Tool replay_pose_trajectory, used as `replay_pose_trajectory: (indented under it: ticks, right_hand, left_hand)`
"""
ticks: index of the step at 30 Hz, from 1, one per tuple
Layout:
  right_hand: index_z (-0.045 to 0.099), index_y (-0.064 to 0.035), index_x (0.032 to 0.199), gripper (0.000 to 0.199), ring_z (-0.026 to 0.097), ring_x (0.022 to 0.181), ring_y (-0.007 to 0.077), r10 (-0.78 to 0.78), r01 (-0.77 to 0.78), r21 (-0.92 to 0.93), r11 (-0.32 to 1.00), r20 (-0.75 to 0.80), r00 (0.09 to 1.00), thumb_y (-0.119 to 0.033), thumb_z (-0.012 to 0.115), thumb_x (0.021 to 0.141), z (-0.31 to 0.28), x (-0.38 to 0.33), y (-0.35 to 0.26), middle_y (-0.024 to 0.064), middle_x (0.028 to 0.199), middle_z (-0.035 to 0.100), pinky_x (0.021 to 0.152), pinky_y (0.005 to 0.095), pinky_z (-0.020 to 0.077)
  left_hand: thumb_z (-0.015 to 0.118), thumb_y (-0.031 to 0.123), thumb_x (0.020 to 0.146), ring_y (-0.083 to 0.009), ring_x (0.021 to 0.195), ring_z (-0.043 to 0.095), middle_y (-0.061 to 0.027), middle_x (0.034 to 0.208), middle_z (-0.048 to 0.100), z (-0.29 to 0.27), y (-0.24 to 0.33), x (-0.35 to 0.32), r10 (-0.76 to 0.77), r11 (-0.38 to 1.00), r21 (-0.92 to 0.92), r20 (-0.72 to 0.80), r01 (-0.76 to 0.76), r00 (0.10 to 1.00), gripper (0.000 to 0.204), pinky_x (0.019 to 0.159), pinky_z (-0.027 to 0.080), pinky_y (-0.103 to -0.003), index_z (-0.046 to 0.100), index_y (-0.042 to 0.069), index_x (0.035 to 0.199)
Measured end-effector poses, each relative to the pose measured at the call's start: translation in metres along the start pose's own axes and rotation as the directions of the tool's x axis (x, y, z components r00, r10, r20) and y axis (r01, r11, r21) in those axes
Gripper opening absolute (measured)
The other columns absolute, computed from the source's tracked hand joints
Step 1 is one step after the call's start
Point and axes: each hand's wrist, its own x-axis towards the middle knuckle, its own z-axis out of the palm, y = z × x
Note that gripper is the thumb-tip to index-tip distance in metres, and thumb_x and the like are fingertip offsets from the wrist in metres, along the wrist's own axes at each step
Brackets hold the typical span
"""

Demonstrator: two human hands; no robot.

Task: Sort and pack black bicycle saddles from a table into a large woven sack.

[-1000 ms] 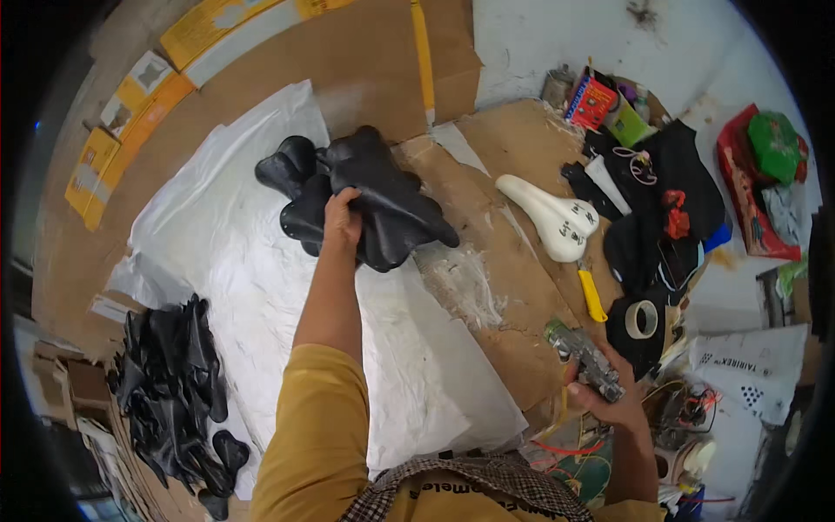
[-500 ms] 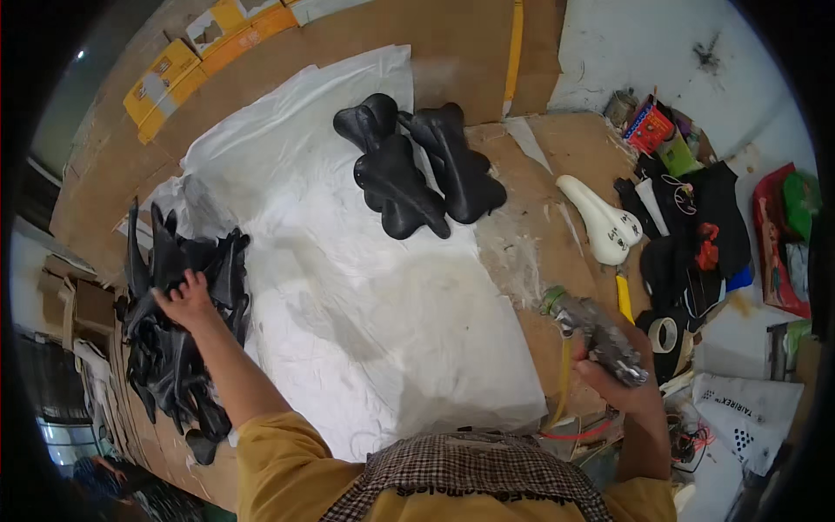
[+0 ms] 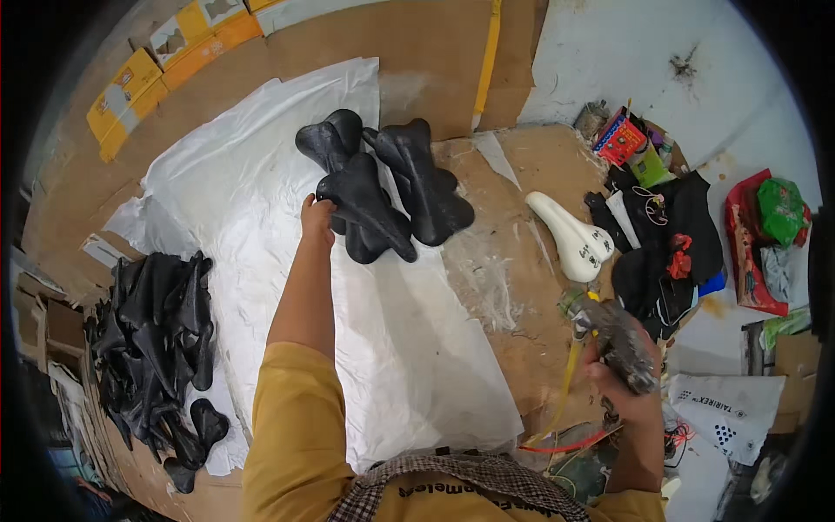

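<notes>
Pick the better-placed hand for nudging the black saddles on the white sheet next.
Left, probably. The left hand is at the edge of the nearest black saddle, with no tool visible in it. The right hand is wrapped around a grey tool, off to the right of the white sheet.

Left hand (image 3: 319,219) at the near-left edge of a black bike saddle (image 3: 361,198); can't tell if it's gripping. That saddle sits in a cluster of others on white sheeting (image 3: 391,348). Right hand (image 3: 619,376) holds a grimy grey air tool (image 3: 619,344), yellow hose (image 3: 568,383) hanging below. White saddle (image 3: 567,233) lies on cardboard (image 3: 544,348), ahead of the tool. Heap of black saddle-shaped pieces (image 3: 152,326) at far left, well apart from the cluster.
</notes>
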Motion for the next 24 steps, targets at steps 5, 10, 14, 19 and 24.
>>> replay_pose_trajectory:
  ticks: [5,10,14,19,24]
  right_hand:
    - [0.046,0.0046,0.119,0.052,0.053,0.071,0.0078,0.061,-0.053,0.138,0.989,-0.053,0.997,-0.005,0.068,0.072,-0.003,0.003,0.007,0.003,0.079,0.058,0.064,0.0213,0.0443]
    - [0.046,0.0001,0.119,0.052,0.054,0.073,0.0073,0.167,-0.167,0.082,0.983,0.01,0.986,-0.008,0.068,0.073,-0.016,-0.01,0.057,0.0003,0.081,0.058,0.067,0.0211,0.0445]
    - [0.043,0.0009,0.124,0.059,0.054,0.077,0.0077,0.276,-0.279,0.116,0.953,0.041,0.96,-0.009,0.069,0.073,-0.006,-0.013,0.063,0.0012,0.085,0.058,0.068,0.0219,0.0452]
    - [0.043,0.0016,0.125,0.06,0.054,0.077,0.0071,0.232,-0.238,0.187,0.953,0.054,0.971,-0.009,0.069,0.073,-0.006,-0.014,0.056,0.0013,0.085,0.058,0.069,0.0222,0.0446]
    - [0.05,0.0009,0.116,0.048,0.053,0.075,0.0059,0.264,-0.269,0.141,0.953,0.049,0.963,-0.009,0.07,0.073,-0.02,0.001,0.06,0.0002,0.082,0.059,0.067,0.0218,0.044]
  left_hand:
    - [0.054,0.001,0.07,-0.0221,0.086,0.054,-0.0078,0.094,0.058,0.005,-0.004,0.012,0.086,0.95,-0.31,0.182,-0.026,0.979,0.026,0.089,0.039,-0.041,0.052,0.003,0.097]
    - [0.052,-0.007,0.07,-0.0195,0.083,0.056,-0.0065,0.086,0.059,0.075,0.039,-0.044,0.216,0.85,-0.518,0.5,0.09,0.839,0.017,0.083,0.044,-0.031,0.054,0.004,0.083]
    - [0.059,-0.003,0.068,-0.0164,0.081,0.054,-0.0032,0.079,0.058,0.118,-0.006,-0.021,0.074,0.943,-0.324,0.438,0.08,0.896,0.015,0.079,0.041,-0.028,0.054,0.008,0.077]
    - [0.07,-0.003,0.065,-0.0112,0.059,0.048,0.0019,0.066,0.05,0.14,-0.057,-0.037,0.028,0.995,-0.104,0.311,0.005,0.95,0.026,0.057,0.04,-0.025,0.049,0.012,0.07]
    - [0.063,-0.006,0.07,-0.0133,0.077,0.053,-0.0009,0.08,0.055,0.104,-0.003,-0.091,0.307,0.854,-0.511,0.352,-0.093,0.884,0.019,0.074,0.042,-0.025,0.05,0.008,0.075]
